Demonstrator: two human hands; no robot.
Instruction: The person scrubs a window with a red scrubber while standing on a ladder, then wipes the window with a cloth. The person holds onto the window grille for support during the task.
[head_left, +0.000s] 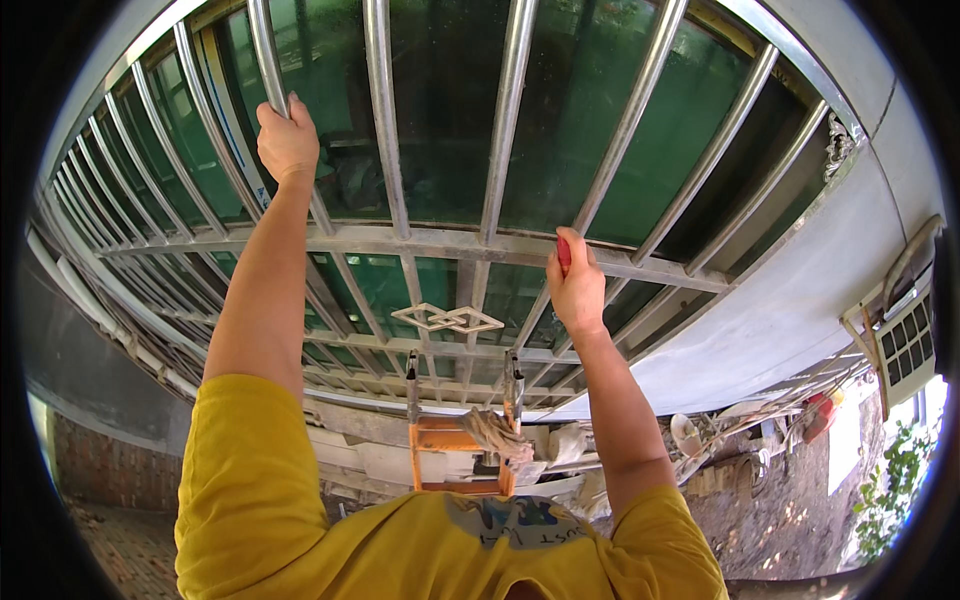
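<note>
My left hand is closed around an upright stainless steel bar of a window grille. Lower and to the right, my right hand grips a small red object at the grille's horizontal rail; its far part is hidden, so I cannot tell what it is. Behind the bars are green-tinted window panes. An interlocking diamond ornament sits on the lower bars between my forearms. Below it, the top of an orange ladder stands close to the grille, with a brownish cloth draped over it.
A pale wall runs along the right, with an air conditioner's outdoor unit at the far right. Pipes run along the left. Boards and debris lie far below, beside a brick wall and a leafy plant.
</note>
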